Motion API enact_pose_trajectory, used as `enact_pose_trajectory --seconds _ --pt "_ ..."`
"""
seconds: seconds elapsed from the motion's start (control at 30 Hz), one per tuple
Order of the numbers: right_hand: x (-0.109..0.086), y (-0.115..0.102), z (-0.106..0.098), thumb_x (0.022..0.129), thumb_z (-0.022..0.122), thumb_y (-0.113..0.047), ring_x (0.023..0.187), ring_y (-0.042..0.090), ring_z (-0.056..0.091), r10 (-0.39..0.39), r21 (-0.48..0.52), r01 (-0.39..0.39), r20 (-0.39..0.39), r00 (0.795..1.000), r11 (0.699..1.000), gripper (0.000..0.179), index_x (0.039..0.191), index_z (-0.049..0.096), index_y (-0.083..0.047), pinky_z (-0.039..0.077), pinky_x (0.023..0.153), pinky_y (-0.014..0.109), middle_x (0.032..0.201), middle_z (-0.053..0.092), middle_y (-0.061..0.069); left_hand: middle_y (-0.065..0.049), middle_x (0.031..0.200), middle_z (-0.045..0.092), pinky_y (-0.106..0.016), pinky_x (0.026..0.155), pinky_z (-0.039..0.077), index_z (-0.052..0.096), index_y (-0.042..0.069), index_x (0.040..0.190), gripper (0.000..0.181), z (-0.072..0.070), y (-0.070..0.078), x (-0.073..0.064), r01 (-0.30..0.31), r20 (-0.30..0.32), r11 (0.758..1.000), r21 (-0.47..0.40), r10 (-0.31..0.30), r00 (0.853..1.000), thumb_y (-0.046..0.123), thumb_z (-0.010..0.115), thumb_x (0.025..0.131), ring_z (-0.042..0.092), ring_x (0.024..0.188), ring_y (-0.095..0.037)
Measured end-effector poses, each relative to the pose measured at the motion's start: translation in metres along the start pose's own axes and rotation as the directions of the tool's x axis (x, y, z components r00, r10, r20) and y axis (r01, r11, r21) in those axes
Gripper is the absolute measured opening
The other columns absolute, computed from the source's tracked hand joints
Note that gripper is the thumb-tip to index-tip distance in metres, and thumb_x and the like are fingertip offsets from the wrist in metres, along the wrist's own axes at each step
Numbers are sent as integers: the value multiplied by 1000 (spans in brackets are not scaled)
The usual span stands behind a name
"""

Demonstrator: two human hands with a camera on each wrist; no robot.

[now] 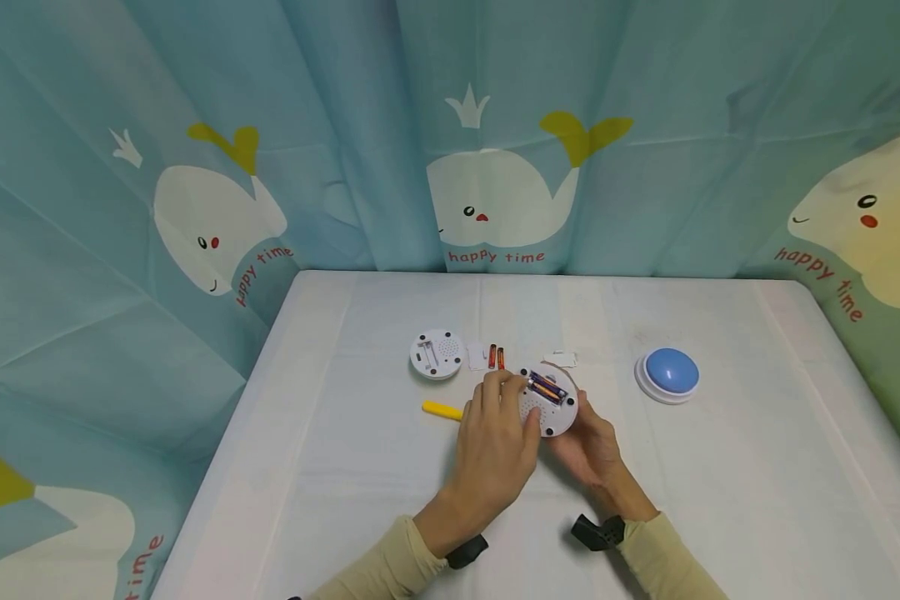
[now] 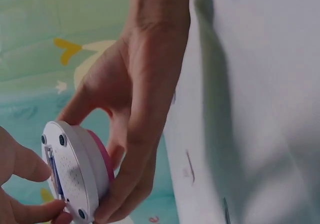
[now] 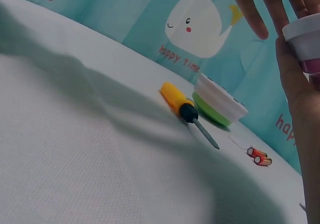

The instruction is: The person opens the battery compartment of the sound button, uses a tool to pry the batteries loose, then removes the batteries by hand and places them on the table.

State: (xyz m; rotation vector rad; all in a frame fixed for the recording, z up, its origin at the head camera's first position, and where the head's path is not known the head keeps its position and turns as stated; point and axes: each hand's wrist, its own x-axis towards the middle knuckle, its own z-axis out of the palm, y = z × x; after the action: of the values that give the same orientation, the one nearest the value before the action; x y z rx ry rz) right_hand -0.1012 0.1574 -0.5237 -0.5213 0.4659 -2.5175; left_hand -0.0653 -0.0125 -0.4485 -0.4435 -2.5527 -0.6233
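Note:
My right hand (image 1: 588, 446) grips a round white push-button buzzer (image 1: 558, 425) from beneath, its underside turned up. Two dark batteries (image 1: 547, 388) lie in the bare battery compartment. The fingers of my left hand (image 1: 495, 429) touch the underside around this compartment, the index at a battery end and the thumb over the speaker holes. In the left wrist view the buzzer's pink top edge (image 2: 100, 149) faces the right palm, and left fingertips (image 2: 35, 166) meet the white face. Whether they pinch a battery is hard to see.
Another upturned buzzer (image 1: 437, 354) lies left with its compartment uncovered. Beside it are two orange-red batteries (image 1: 497, 357) and a small white piece (image 1: 477, 357). A white cover (image 1: 560, 359) lies behind. A yellow-handled screwdriver (image 3: 177, 99) is near the left hand. A blue-topped buzzer (image 1: 671, 372) stands right.

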Motion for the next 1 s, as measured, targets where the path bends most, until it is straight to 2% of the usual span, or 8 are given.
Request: enact_pose_trajectory --seconds 0.1,0.23,0.37,0.57,0.7,0.87,1.0 --pt "2 1 1 112 38 -26 138 19 51 -7 -9 7 18 1000 1000 45 157 43 -20 44 116 33 152 51 3 -8 120 56 -32 87 52 60 6 123 34 1 0 1 39 16 998 -57 -38 999 20 72 95 58 102 -21" --pt "3 2 1 111 41 -24 138 20 50 -14 -5 14 37 999 1000 46 157 41 -19 45 116 34 152 50 5 -8 119 55 -31 89 52 58 6 123 33 2 0 0 79 28 993 -91 -77 997 20 71 96 58 104 -20" --pt "3 3 1 111 41 -24 138 20 50 -9 -5 9 39 999 1000 46 157 40 -19 44 116 33 152 49 4 -7 119 56 -31 91 52 58 7 123 31 2 -1 0 81 12 993 -87 -80 997 20 70 97 60 103 -20" --pt "3 2 1 112 38 -26 139 19 50 -1 16 1 43 999 1000 46 158 41 -19 43 117 33 153 51 4 -5 113 59 -31 93 50 60 8 118 29 5 -4 2 29 -70 998 -52 -33 997 20 74 96 61 102 -19" --pt "3 2 0 112 37 -27 139 19 51 -1 15 0 41 999 1000 46 158 42 -20 43 117 32 153 51 4 -4 109 59 -31 89 50 61 10 114 26 5 -8 4 -4 -108 1000 -22 1 994 20 76 95 61 100 -20" --pt "4 3 0 112 38 -29 138 19 51 5 -9 -5 40 999 1000 46 158 41 -20 43 117 32 151 50 4 -3 109 61 -31 88 49 63 11 108 21 5 -13 7 -58 -169 998 -4 57 984 22 76 95 61 101 -19" --pt "5 3 1 112 39 -29 137 18 51 12 -21 -11 40 999 1000 46 157 40 -20 43 117 32 151 50 5 -2 111 67 -32 91 49 64 11 102 18 5 -16 9 -109 -210 994 -30 100 972 20 77 95 63 103 -19"
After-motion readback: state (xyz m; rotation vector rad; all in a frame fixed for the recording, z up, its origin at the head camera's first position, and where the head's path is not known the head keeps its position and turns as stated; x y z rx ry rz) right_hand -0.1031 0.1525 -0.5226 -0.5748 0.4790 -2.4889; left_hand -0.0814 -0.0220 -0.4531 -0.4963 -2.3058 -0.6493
